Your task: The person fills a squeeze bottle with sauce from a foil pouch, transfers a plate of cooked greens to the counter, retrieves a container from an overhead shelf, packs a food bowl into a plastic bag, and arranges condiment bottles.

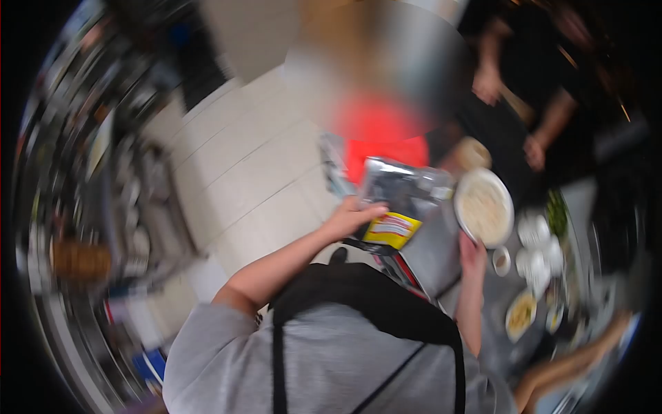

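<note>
My left hand is closed on the near left edge of a shiny clear-and-dark plastic packet with a yellow label. The packet's contents cannot be made out. On the right, my right hand grips the near rim of a white oval bowl, its fingers partly hidden beneath. Pale, whitish food fills the bowl, which tilts toward the camera. Behind the packet is a bright red object, blurred.
Right of the bowl, a metal counter carries stacked white dishes, a small cup, a dish of yellowish food and green leaves. A person in black stands across. Shelving lines the left, beside pale floor tiles.
</note>
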A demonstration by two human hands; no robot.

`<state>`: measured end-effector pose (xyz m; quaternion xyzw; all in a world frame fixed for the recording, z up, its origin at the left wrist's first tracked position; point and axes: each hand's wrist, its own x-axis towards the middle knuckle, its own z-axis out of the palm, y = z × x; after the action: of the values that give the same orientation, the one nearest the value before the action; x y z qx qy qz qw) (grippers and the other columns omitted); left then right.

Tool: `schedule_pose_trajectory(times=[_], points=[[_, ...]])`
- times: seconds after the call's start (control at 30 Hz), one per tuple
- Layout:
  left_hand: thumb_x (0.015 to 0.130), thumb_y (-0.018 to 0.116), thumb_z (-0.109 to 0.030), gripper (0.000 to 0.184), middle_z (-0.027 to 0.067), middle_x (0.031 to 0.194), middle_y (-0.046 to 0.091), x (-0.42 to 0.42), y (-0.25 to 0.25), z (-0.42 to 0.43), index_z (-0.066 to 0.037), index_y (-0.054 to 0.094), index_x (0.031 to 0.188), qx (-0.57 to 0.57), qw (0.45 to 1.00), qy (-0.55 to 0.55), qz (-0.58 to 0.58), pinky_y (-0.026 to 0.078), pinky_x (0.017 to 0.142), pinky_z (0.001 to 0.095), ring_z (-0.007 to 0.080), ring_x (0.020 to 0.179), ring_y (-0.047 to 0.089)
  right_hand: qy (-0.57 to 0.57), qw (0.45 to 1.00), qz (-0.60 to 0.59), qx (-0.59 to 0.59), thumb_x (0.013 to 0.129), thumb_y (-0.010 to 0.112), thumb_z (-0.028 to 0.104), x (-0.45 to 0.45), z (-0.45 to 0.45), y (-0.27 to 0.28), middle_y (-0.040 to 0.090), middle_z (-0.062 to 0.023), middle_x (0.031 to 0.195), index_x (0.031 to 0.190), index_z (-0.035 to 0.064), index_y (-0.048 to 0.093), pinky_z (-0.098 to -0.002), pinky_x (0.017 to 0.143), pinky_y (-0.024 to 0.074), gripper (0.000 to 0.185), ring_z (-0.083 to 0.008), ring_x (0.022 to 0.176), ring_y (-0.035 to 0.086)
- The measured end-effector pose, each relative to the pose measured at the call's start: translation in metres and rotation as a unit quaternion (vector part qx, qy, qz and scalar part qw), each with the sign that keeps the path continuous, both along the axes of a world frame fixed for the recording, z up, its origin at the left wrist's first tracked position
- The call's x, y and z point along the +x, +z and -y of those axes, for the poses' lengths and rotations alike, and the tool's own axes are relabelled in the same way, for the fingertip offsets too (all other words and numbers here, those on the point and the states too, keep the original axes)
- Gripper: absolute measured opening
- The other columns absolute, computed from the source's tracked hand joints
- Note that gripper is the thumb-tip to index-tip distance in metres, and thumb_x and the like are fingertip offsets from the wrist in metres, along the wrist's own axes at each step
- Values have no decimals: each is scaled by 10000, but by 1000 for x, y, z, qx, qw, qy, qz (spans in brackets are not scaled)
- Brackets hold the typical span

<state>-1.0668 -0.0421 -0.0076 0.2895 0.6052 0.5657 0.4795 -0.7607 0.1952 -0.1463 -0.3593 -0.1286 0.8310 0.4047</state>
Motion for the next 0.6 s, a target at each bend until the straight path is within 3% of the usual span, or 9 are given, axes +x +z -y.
schedule_pose_trajectory(times=[0.07, 0.13, 0.23, 0.43, 0.5, 0.6], points=[[772, 630, -304, 422, 81, 856, 617, -5, 2, -9, 59, 590, 983, -40, 998, -41, 19, 439, 714, 247, 103, 791, 549, -64, 994, 83, 9, 871, 413, 101, -26, 5, -6, 447, -281, 1134, 1144, -122, 345, -408, 905, 432, 359, -362, 1035, 490], [771, 636, -262, 389, 60, 828, 607, -6, -10, -14, 69, 592, 970, -18, 998, -53, 21, 424, 686, 238, 93, 756, 531, -104, 991, 88, 11, 858, 416, 93, -49, 14, 6, 484, -273, 1071, 1109, -119, 365, -411, 871, 461, 332, -358, 975, 528], [765, 648, -220, 394, 76, 900, 598, 7, -43, -33, 90, 568, 994, 3, 996, -73, 59, 414, 738, 231, 91, 815, 524, -138, 983, 115, 24, 853, 413, 84, -55, 3, -7, 504, -262, 1028, 1099, -118, 370, -394, 837, 485, 321, -355, 936, 547], [764, 653, -204, 368, 81, 922, 591, 17, -62, -50, 81, 570, 981, -25, 993, -107, 52, 408, 769, 238, 92, 841, 521, -138, 978, 147, 47, 853, 413, 82, -58, -25, -8, 525, -249, 965, 1042, -121, 389, -359, 768, 516, 279, -338, 879, 570], [763, 654, -203, 371, 82, 939, 589, 18, -60, -53, 78, 566, 988, -30, 991, -118, 58, 404, 777, 241, 96, 853, 521, -110, 983, 134, 56, 833, 451, 62, -60, -40, -6, 519, -214, 955, 997, -64, 398, -355, 732, 532, 214, -305, 824, 583], [763, 653, -199, 388, 87, 976, 580, 25, -64, -62, 81, 550, 1012, -32, 988, -135, 73, 400, 793, 249, 101, 884, 514, -95, 985, 130, 65, 836, 469, 75, -59, -49, -9, 518, -215, 949, 1002, -59, 400, -356, 771, 510, 224, -305, 863, 566]])
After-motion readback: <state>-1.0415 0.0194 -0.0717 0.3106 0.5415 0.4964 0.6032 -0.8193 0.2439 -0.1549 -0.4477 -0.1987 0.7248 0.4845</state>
